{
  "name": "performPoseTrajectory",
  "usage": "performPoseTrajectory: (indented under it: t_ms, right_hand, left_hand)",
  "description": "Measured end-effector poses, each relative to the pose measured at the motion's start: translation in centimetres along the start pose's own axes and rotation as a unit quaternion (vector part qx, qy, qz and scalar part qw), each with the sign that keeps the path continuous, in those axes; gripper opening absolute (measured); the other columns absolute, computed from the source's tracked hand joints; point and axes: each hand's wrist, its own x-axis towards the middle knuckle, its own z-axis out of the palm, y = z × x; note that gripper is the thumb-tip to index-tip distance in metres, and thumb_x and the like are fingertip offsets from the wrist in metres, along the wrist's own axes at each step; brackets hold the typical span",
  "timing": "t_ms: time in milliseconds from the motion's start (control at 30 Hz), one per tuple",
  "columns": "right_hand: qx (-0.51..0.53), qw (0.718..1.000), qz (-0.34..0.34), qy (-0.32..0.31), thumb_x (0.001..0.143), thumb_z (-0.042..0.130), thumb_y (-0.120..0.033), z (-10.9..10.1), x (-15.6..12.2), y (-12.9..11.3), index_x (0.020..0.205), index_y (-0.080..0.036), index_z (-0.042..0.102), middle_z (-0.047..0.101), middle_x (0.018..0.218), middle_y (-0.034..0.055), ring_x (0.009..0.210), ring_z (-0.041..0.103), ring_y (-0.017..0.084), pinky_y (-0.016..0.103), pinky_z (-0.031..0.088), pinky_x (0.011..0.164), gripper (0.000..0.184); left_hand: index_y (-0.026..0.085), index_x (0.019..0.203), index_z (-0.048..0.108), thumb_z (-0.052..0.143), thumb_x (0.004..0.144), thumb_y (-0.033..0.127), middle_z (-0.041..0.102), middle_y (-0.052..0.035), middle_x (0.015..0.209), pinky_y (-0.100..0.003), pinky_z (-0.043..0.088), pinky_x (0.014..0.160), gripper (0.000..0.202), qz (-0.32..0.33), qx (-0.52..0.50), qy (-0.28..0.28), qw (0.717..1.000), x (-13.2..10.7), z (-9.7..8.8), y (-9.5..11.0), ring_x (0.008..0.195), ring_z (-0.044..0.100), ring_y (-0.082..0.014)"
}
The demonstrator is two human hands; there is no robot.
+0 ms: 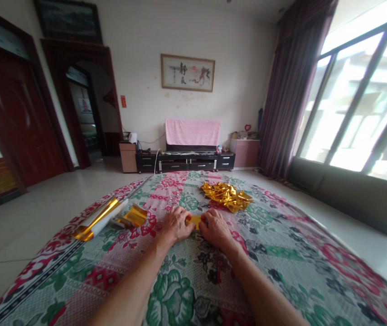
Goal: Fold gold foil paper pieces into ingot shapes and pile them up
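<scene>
Between my two hands, just above or on the patterned cloth, is a small piece of gold foil paper [196, 222]. My left hand [177, 224] grips its left end with curled fingers and thumb. At its right end, my right hand [215, 225] pinches it in the same way. Beyond my right hand lies a heap of folded gold foil pieces [226, 195]. Left of my left hand rests a curled stack of gold foil sheets [135, 216], and beside it a longer roll of gold and white paper [101, 219].
The floral cloth [169, 294] covers the wide surface in front of me. Past its far edge stands a low black cabinet [193, 164] with a pink towel [192, 132] draped over a screen. A purple curtain [283, 90] and a window are at the right, a red door [13, 104] at the left.
</scene>
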Motion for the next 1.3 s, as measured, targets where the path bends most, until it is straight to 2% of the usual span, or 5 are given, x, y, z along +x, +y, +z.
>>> performPoseTrajectory:
  t_ms: [433,600,733,900,1300]
  right_hand:
    - [0.010,1.000,-0.018,-0.005,0.078,0.049,-0.026,0.0,0.0,0.5,0.088,-0.019,0.060,0.053,0.096,0.0057,0.087,0.049,0.016,0.025,0.034,0.079,0.016]
    - [0.003,1.000,-0.022,-0.003,0.079,0.048,-0.026,0.3,0.0,0.7,0.090,-0.019,0.059,0.052,0.097,0.0058,0.088,0.049,0.016,0.026,0.034,0.080,0.017]
    - [-0.002,1.000,-0.013,-0.005,0.078,0.049,-0.026,0.4,0.1,0.7,0.089,-0.019,0.059,0.052,0.097,0.0057,0.090,0.048,0.016,0.026,0.033,0.080,0.016]
    - [-0.004,1.000,-0.005,-0.004,0.078,0.050,-0.027,0.3,0.0,0.4,0.090,-0.019,0.059,0.053,0.098,0.0060,0.091,0.048,0.017,0.026,0.033,0.080,0.016]
    - [-0.019,1.000,-0.008,-0.001,0.078,0.053,-0.041,0.0,-0.3,-0.1,0.090,-0.019,0.056,0.052,0.096,0.0053,0.090,0.048,0.018,0.027,0.034,0.079,0.025]
  left_hand:
    - [0.024,0.090,0.065,0.059,0.069,0.028,0.055,-0.0033,0.101,-0.032,0.040,0.089,0.023,0.036,-0.050,-0.077,0.995,0.1,-1.4,-1.4,0.095,0.051,-0.0189]
    - [0.025,0.092,0.066,0.057,0.067,0.023,0.055,-0.0027,0.103,-0.032,0.040,0.090,0.027,0.038,-0.052,-0.092,0.994,0.3,-1.2,-1.8,0.095,0.052,-0.0185]
    - [0.027,0.093,0.066,0.054,0.069,0.019,0.057,-0.0021,0.104,-0.032,0.038,0.092,0.029,0.022,-0.044,-0.085,0.995,0.5,-0.6,-1.8,0.095,0.051,-0.0182]
    - [0.024,0.089,0.065,0.057,0.072,0.036,0.058,-0.0042,0.097,-0.033,0.039,0.089,0.023,0.006,-0.024,-0.043,0.999,0.4,-0.2,-1.1,0.093,0.051,-0.0191]
    - [0.024,0.089,0.064,0.060,0.071,0.042,0.057,-0.0042,0.095,-0.032,0.041,0.085,0.026,0.009,-0.004,-0.015,1.000,0.0,0.0,-0.8,0.092,0.053,-0.0193]
